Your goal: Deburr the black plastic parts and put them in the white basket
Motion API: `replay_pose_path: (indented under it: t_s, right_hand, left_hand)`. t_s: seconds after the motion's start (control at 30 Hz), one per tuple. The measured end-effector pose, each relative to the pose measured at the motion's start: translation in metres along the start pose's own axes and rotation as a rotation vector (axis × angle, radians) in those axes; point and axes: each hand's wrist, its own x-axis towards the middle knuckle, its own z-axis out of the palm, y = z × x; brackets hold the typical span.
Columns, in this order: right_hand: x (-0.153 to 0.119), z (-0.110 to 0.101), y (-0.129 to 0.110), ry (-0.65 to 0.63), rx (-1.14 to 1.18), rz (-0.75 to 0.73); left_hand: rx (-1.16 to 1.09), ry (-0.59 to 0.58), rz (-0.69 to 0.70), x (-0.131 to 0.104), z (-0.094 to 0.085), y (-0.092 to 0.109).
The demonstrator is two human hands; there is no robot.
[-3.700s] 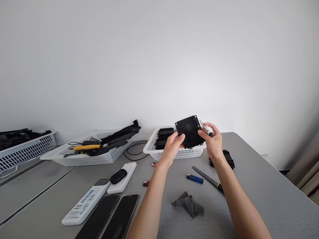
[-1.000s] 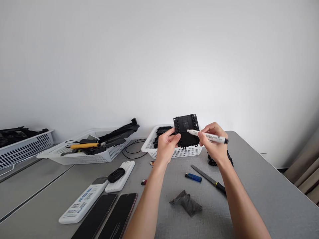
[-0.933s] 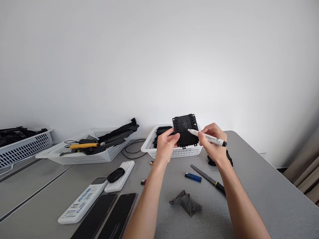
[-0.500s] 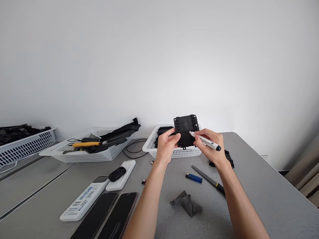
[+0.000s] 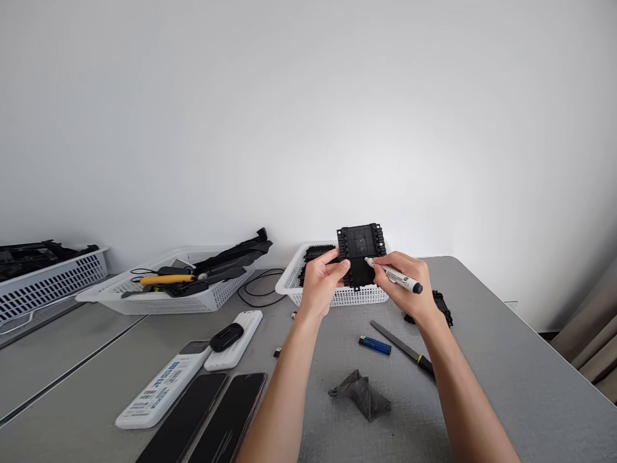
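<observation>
My left hand (image 5: 324, 280) is closed on the left edge of a black plastic part (image 5: 360, 241), a flat rectangular piece with toothed sides, held up tilted in front of a white basket (image 5: 354, 296). Pinched in my right hand (image 5: 401, 283) is a white marker (image 5: 398, 278) with a black end. Its tip is at the part's face, near the middle; whether it touches cannot be made out. Similar black parts lie in the basket, and another black part (image 5: 442, 307) rests on the table behind my right forearm.
A blue lighter (image 5: 375, 344), a flat file (image 5: 402, 341) and a crumpled grey cloth (image 5: 360, 393) lie between my forearms. Leftward are two phones (image 5: 226, 418), white power banks (image 5: 164, 386), a black mouse (image 5: 226, 336), a cable (image 5: 260, 286) and a basket of tools (image 5: 231, 292).
My right hand and the marker have shifted slightly left across the part's face. The part has moved very slightly; my left hand keeps its grip.
</observation>
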Motion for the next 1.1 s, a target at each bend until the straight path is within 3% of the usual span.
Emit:
replay_pose_path:
  t_s: [0.3, 0.5, 0.67, 1.1]
  right_hand:
    - [0.000, 0.001, 0.001, -0.024, 0.080, 0.064]
    - [-0.003, 0.003, 0.007, 0.157, 0.222, 0.236]
    - [-0.002, 0.001, 0.007, 0.235, 0.099, 0.213]
    - [-0.001, 0.000, 0.013, 0.200, 0.047, 0.108]
  left_hand:
    - [-0.004, 0.010, -0.029, 0.000, -0.001, 0.001]
    - [0.086, 0.066, -0.026, 0.000, 0.003, -0.005]
    - [0.119, 0.028, -0.020, -0.002, 0.009, -0.006]
    - [0.211, -0.046, 0.094, -0.002, 0.010, -0.015]
